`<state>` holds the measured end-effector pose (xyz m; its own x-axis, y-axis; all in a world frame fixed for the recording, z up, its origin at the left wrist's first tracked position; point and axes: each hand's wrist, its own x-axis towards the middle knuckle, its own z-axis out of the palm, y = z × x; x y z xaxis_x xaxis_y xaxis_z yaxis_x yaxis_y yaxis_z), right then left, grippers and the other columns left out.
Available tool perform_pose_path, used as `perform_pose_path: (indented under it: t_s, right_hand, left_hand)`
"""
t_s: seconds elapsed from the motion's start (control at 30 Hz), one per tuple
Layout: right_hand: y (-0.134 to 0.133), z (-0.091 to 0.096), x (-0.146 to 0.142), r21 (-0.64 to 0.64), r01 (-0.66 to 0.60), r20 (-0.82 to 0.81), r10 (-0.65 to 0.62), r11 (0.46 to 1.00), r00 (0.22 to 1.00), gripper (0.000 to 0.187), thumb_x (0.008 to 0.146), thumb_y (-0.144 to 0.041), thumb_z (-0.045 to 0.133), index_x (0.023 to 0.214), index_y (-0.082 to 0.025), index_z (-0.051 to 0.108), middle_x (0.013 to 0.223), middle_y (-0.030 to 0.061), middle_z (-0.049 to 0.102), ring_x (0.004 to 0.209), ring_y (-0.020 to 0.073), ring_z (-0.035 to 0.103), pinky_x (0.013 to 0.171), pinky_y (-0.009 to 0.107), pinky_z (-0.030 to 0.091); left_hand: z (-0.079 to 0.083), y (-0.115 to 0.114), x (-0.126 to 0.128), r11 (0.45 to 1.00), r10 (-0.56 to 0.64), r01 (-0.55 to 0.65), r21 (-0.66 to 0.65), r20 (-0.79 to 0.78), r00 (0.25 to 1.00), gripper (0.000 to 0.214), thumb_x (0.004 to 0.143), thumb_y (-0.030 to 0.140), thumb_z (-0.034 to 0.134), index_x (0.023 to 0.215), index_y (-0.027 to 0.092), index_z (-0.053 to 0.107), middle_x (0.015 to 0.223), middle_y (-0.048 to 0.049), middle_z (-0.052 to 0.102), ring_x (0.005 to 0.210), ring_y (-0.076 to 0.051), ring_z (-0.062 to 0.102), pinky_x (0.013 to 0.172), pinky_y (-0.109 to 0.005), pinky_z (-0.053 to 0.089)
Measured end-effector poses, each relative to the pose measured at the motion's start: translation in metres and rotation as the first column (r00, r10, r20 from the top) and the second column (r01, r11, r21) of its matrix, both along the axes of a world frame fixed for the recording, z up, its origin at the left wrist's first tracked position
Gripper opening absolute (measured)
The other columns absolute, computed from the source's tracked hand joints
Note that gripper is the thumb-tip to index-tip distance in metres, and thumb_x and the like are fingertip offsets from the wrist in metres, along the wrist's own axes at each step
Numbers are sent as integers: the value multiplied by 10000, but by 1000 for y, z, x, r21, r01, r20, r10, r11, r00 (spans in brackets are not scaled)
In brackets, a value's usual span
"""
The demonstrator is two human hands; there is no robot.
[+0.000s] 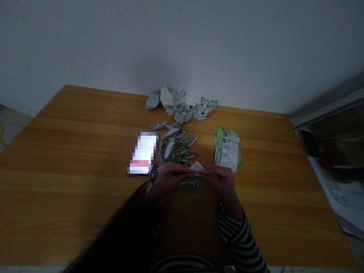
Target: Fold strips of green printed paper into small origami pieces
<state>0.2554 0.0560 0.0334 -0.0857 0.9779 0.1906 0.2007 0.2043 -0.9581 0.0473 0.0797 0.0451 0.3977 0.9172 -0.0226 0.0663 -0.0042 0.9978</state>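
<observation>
A wooden counter (71, 151) meets a grey wall (182, 45). Folded paper boats (176, 146) lie heaped near a lit phone (143, 153) and green leaflets (227, 149). The left hand (167, 180) and right hand (222, 182) pinch a folded paper strip (199, 174), fingers closed on it.

Folded paper (200, 174), green-and-white print, pinched between fingers (182, 171) of both hands, only narrow edge showing. Small paper boats (176, 148), same print, lying flat in loose overlapping scatter just beyond fingers, nearest ones almost under them. Flyers (227, 149), unfolded green-and-white stack, beyond right fingers. Larger boat heap (184, 110), with white folded paper on top, well beyond fingers.
</observation>
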Motion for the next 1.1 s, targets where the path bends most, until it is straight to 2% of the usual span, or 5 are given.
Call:
perform_pose_path:
  t_s: [0.33,0.5,0.63,0.83,1.1]
  right_hand:
    - [-6,-5,-25,-185,282,-77,-300,941,951,146,724,-282,741,616,-187,720,549,5,695,484,144,627,477,234,509]
    - [-7,-8,-35,-217,311,-167,-349,925,922,131,732,-298,742,709,-174,710,631,9,697,550,131,628,531,232,523]
    - [-6,-8,-35,-241,252,-253,-312,937,916,327,759,-300,736,1065,-198,675,632,-28,653,535,111,591,514,219,497]
    - [-3,-10,-28,-211,161,-284,-218,964,934,299,809,-289,693,1090,-210,626,575,-72,541,493,79,484,476,186,405]
    - [-4,-10,-26,-245,-122,-254,58,962,966,425,704,-264,799,1108,-250,669,760,-29,631,669,114,591,614,212,493]
  left_hand:
    - [-9,-9,22,906,339,-312,-284,48,940,196,722,334,747,762,145,783,740,-41,772,680,-194,712,670,-290,595]
    - [-4,-13,24,902,341,-283,-326,136,930,543,784,324,708,1288,156,598,812,-33,769,680,-152,689,680,-258,575]
    - [-7,-14,22,916,290,-228,-330,150,945,640,807,313,687,1391,154,479,763,-16,758,673,-147,682,684,-256,565]
    - [-7,-11,23,945,221,-183,-272,117,968,366,826,338,657,1140,155,700,1177,-88,703,1021,-228,670,861,-301,542]
    - [-7,-7,19,928,323,-318,-195,-10,947,221,780,312,696,901,145,775,912,-63,776,858,-217,701,781,-305,546]
